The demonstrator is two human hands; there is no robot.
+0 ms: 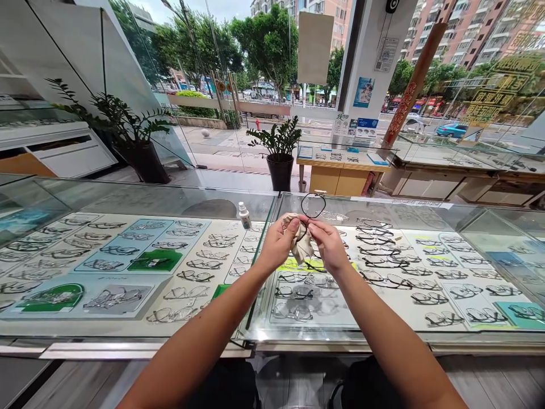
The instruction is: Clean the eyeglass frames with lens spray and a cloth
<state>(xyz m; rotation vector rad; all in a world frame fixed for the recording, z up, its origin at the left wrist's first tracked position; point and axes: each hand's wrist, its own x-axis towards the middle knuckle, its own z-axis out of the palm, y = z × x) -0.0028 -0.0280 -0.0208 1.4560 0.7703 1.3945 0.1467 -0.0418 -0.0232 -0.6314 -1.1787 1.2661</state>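
Observation:
Above a glass display counter (128, 196) my two hands meet. A beige cleaning cloth (301, 243) is pinched in my left hand (279, 241), folded around part of a pair of black-rimmed glasses (313, 205). One round lens sticks up above the fingers. The glasses' frame is gripped from the right side by my right hand (328, 244), fingers closed. Both hands hover over the seam between two counter sections.
A small white spray bottle (244, 216) stands on the glass, left of my hands. Under the glass lie rows of several glasses on trays (426, 272). Potted plants (280, 153) and a wooden table (343, 170) stand beyond the counter, by the shop window.

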